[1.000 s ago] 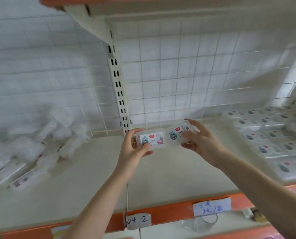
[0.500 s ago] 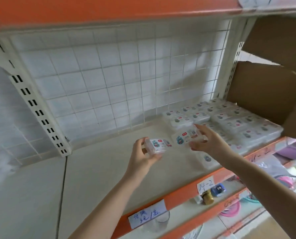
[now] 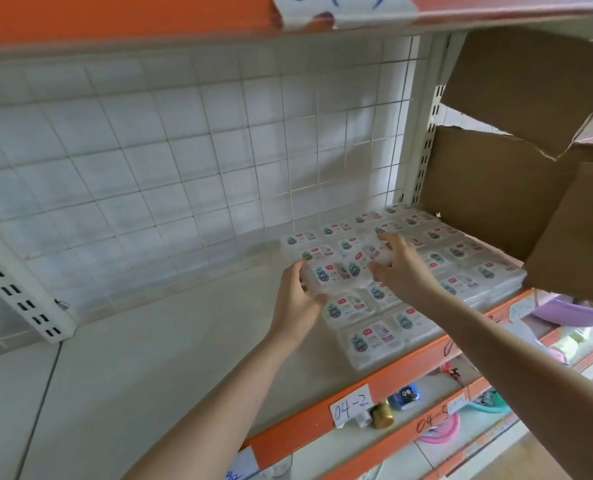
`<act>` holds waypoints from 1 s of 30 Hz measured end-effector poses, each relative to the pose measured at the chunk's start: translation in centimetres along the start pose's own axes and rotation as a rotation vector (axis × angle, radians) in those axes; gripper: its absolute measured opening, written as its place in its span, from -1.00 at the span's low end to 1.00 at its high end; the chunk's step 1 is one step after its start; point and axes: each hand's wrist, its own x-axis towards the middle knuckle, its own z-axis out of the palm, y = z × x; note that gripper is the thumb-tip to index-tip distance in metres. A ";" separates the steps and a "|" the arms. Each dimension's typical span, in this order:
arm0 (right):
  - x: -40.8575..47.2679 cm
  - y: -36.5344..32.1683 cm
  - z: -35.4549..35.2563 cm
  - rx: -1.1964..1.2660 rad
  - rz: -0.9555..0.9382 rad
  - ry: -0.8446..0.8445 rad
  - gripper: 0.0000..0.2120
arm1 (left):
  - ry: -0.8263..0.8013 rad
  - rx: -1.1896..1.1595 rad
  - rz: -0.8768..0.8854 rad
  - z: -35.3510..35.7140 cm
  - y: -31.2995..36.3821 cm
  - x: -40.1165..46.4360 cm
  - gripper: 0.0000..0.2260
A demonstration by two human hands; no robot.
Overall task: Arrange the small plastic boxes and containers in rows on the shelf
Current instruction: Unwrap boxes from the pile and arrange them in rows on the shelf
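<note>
Head view: the shelf [image 3: 170,341] runs wide and bare to the left of both hands, and the wire grid back panel [image 3: 184,161] stands beyond them. A torn cardboard box [image 3: 516,188] sits up and to the right of the right hand. Below and to the right of the hands, rows of small clear boxes [image 3: 461,271] with printed labels already cover the right end of the shelf, reaching from the back panel to the orange front edge [image 3: 374,386].

The left hand [image 3: 297,303] grips one clear box [image 3: 326,277] by its left end, fingers curled round it. The right hand [image 3: 400,271] pinches a second box [image 3: 364,256] just beside the first, tilted up toward the right; the two seem to touch, though blur makes that uncertain.

Both held boxes hover over the left border of the laid rows, long axes running roughly left to right like those beneath. The open spot for them probably lies straight down and slightly left, at the bare shelf next to the row ends, so the left hand is the nearer one.
</note>
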 end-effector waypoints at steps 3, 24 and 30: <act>0.6 0.2 -0.3 -0.089 -0.039 -0.017 -0.52 | 0.022 0.219 0.096 0.9 -0.8 0.2 -0.37; 1.9 3.3 -0.2 -0.661 -0.555 -0.198 -0.67 | 0.131 0.601 0.338 0.5 -3.3 0.6 -0.62; 3.2 3.9 0.5 -0.664 -0.580 -0.162 -0.62 | 0.116 0.656 0.353 1.5 -2.9 0.9 -0.67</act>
